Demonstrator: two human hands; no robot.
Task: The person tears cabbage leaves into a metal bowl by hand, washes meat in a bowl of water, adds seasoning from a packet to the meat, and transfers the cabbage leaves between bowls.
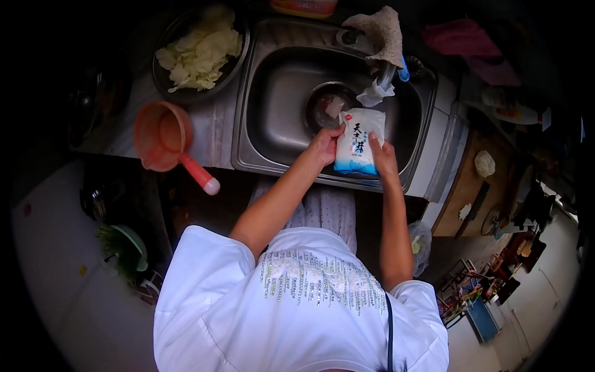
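Over the steel sink (273, 80), I hold a white packet (359, 139) with dark lettering and a blue lower end. My left hand (326, 146) grips its left edge. My right hand (385, 158) is closed on the right side, with its thumb on the front. What the packet contains does not show. Behind it, in the sink's round drain area, lies a small pale pinkish piece (334, 106) that I cannot name. The tap (385, 75) hangs just above the packet, with white plastic wrapped round its spout.
Left of the sink are a metal basin holding torn cabbage leaves (204, 53) and an orange water dipper (164, 139). A beige cloth (381, 31) drapes over the tap. To the right, a wooden board (458, 192) bears a knife (472, 211) and a pale round vegetable piece (484, 163).
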